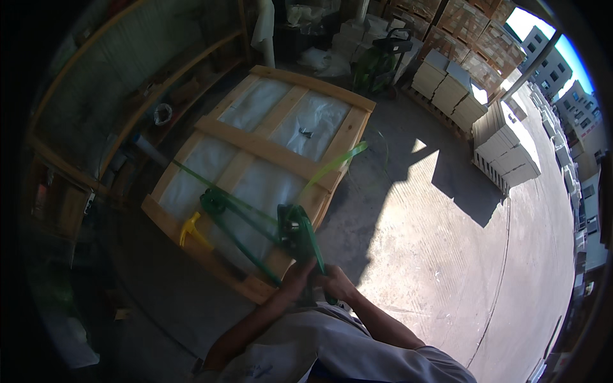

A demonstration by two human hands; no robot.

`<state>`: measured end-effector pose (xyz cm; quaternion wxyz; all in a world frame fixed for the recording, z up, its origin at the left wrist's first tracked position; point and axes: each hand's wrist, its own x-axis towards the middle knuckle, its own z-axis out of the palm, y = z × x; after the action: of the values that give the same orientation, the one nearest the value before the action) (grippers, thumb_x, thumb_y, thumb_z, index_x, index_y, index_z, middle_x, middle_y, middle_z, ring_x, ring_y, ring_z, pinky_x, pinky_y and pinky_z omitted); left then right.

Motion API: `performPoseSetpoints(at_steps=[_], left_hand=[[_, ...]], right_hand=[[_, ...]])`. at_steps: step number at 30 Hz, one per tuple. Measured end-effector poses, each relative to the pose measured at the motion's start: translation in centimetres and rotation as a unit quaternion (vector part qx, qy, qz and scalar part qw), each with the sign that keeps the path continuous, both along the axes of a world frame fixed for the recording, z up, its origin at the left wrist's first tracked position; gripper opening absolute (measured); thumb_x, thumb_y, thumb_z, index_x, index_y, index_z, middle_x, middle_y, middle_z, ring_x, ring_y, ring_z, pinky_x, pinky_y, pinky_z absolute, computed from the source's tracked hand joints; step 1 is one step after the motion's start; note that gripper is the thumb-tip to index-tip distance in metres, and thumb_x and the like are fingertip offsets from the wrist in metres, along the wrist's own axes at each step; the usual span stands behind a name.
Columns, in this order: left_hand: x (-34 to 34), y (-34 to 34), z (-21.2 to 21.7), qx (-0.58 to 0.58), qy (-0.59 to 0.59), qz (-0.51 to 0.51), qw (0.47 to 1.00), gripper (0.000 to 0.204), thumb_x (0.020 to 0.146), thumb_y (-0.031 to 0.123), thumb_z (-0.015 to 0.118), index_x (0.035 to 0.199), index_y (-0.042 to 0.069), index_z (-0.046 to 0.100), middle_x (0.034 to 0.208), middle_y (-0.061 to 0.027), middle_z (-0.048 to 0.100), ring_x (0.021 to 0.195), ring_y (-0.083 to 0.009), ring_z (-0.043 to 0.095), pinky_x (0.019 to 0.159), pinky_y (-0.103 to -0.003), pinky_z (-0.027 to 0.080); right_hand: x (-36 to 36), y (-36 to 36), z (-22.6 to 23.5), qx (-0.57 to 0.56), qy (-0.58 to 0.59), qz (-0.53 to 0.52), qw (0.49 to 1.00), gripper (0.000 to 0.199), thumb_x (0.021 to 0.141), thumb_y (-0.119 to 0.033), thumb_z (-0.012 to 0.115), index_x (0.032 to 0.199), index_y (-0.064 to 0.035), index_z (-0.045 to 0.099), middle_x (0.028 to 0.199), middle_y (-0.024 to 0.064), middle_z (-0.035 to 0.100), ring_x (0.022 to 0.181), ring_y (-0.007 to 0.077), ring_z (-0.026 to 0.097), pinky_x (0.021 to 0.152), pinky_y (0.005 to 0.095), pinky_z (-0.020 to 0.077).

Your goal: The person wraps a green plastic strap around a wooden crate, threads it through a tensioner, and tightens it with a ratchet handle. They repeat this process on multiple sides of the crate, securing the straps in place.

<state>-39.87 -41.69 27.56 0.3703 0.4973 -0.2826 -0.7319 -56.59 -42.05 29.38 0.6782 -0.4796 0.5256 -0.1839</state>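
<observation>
Both hands meet at the near right corner of the wooden crate. Left hand and right hand sit together, each wrapped round the long handles of the green strapping tool. Tool lies just beyond the hands, its head up on the crate's right edge rail, handles running back and down toward the body. Left hand looks slightly nearer the head. Green strap leaves the tool two ways: one tail rises far-right, free in sunlight; the other runs left across the white wrapped panels. A second green tool and a yellow-handled tool rest on the crate's near left rail.
</observation>
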Motion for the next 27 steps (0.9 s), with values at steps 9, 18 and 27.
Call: performPoseSetpoints(at_steps=[9, 18, 27], left_hand=[[2.8, -1.8, 3.5, -0.127, -0.169, -0.143, 0.967, 0.022, 0.091, 0.020, 0.062, 0.099, -0.001, 0.061, 0.065, -0.0045, 0.058, 0.048, -0.0128, 0.056, 0.045, -0.030, 0.045], [2.9, -0.8, 0.1, -0.010, -0.267, -0.132, 0.955, 0.017, 0.090, 0.017, 0.061, 0.083, 0.002, 0.056, 0.058, -0.0005, 0.051, 0.051, -0.0118, 0.055, 0.048, -0.030, 0.044], [9.6, 0.9, 1.1, -0.187, -0.417, -0.213, 0.864, 0.028, 0.084, 0.026, 0.066, 0.087, -0.001, 0.058, 0.074, -0.0213, 0.061, 0.074, -0.0389, 0.063, 0.063, -0.045, 0.048]], right_hand=[[-7.3, -2.7, 4.5, 0.079, -0.052, 0.042, 0.995, 0.015, 0.089, -0.011, 0.060, 0.099, -0.0011, 0.064, 0.071, 0.0043, 0.065, 0.050, 0.0089, 0.056, 0.040, 0.0244, 0.0402], [0.9, -0.6, 0.8, -0.221, 0.180, -0.021, 0.958, 0.019, 0.088, -0.019, 0.061, 0.088, -0.0011, 0.065, 0.060, 0.0020, 0.055, 0.048, 0.0067, 0.051, 0.041, 0.0237, 0.0356], [-5.1, -7.2, 2.1, -0.302, 0.237, 0.200, 0.902, 0.017, 0.084, -0.015, 0.065, 0.098, -0.0058, 0.066, 0.084, 0.0117, 0.067, 0.072, 0.0285, 0.066, 0.064, 0.0365, 0.0518]])
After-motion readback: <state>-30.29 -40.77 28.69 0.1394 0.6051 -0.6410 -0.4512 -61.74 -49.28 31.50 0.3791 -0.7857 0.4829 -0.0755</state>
